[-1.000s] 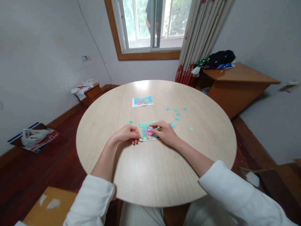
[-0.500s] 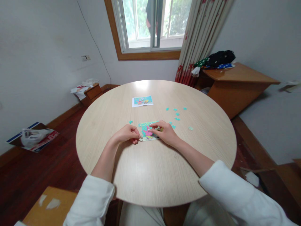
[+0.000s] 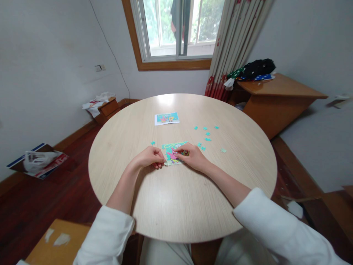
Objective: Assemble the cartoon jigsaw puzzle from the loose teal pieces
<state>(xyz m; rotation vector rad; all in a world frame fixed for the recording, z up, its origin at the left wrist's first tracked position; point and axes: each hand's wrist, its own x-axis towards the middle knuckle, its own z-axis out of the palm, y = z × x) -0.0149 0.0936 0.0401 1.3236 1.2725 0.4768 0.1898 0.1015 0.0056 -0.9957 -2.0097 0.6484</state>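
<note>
A small, partly built jigsaw puzzle (image 3: 172,150) in teal and pink lies near the middle of the round wooden table (image 3: 176,198). My left hand (image 3: 149,157) rests at its left edge, fingers curled and pinching a pale piece at the lower left corner. My right hand (image 3: 193,157) lies over the puzzle's right side, fingertips pressed together on its surface. What they pinch is too small to name. A printed reference picture (image 3: 167,118) lies farther back on the table.
Several loose teal puzzle pieces (image 3: 207,134) are scattered right of the puzzle, one (image 3: 153,143) to its left. A wooden desk (image 3: 275,97) with clothes stands at right, a curtain (image 3: 234,40) beside the window. Boxes and a bag (image 3: 38,161) lie on the floor at left.
My right hand has slid slightly left and down over the puzzle. The left hand stays at the lower left corner.
</note>
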